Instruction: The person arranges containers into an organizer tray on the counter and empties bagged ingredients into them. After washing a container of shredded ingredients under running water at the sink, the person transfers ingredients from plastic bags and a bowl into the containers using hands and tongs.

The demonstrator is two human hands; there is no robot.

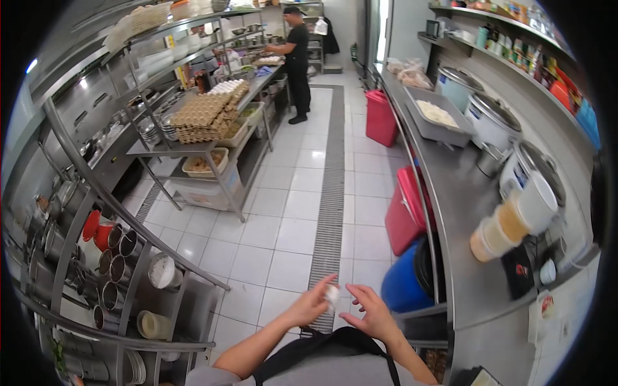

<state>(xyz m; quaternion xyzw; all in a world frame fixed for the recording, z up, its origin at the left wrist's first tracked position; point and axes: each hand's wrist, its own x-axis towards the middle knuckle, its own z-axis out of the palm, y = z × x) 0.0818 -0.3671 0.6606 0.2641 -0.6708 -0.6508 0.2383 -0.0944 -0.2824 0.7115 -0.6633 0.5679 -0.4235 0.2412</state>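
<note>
My left hand (310, 306) is out in front of my body over the tiled floor, its fingers closed around a small white crumpled-looking thing (332, 294). That thing is too small and blurred to name. Close by on the right, my right hand (371, 314) has its thumb and fingers spread, with nothing between them. A narrow gap separates it from the white thing. Below both hands, the black straps of an apron (347, 341) cross my light grey clothing.
A steel counter (444, 186) runs along the right, with a blue barrel (405, 280) and red bins (405, 212) beneath. Left are a rack of metal pots (112, 283) and a table with stacked egg trays (203, 116). A person in black (299, 61) stands further back.
</note>
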